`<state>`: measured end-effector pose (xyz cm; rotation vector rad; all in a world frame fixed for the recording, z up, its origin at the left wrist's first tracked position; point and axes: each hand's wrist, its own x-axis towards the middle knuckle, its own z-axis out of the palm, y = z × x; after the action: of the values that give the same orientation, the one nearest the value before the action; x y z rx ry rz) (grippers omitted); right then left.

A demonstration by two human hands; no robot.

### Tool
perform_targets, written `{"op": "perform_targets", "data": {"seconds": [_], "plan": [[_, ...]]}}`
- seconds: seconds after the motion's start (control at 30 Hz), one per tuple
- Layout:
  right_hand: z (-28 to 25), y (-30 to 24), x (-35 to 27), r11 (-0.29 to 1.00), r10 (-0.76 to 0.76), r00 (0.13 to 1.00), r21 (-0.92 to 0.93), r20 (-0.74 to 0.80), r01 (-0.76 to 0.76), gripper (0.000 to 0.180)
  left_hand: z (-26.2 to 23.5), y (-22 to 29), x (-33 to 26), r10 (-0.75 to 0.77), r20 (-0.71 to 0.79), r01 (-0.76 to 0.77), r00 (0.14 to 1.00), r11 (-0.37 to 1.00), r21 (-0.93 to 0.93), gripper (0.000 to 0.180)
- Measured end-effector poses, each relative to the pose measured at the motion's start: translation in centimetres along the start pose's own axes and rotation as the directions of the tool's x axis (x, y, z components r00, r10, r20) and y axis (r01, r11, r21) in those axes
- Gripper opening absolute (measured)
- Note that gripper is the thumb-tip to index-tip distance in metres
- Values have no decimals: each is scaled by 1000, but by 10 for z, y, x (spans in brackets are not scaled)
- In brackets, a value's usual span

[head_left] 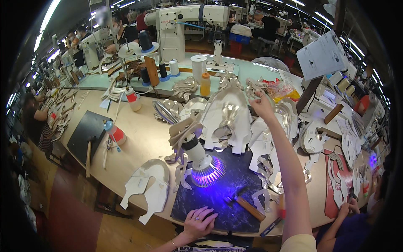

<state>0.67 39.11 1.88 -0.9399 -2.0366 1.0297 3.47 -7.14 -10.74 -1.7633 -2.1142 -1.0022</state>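
a heap of small pale pieces [253, 86] lies beyond the stacked panels [226, 105], far across the surface [145, 143]. the person's right hand [263, 106] is beside it, fingers bent close together; i cannot tell if they grip anything. nearer, a lamp [201, 164] throws purple light on a dark mat [235, 224], where a hammer [248, 207] lies. the left hand [200, 223] is at the mat's near edge, fingers loosely spread, nothing visibly held. that long reach could let the forearm drag panels askew.

We cannot tell whether our right hand [263, 106] grips anything; the view's edge cuts off our left forearm [181, 240].
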Motion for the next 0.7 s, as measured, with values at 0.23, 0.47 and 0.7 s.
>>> {"op": "perform_targets", "data": {"seconds": [0.23,0.47,0.7], "plan": [[-17,26,-37,983,-127,991,-125,51,132,49,0,1,-1,-47,-19,47,999,999,-6,22],[-112,-74,-164,980,-142,972,166,188,111,17,-2,0,1,-3,26,4,1000,999,-35,23],[-150,-196,-303,529,-189,979,831,-83,172,24,-1,2,2,1,22,-1,1000,1000,-6,22]]}}
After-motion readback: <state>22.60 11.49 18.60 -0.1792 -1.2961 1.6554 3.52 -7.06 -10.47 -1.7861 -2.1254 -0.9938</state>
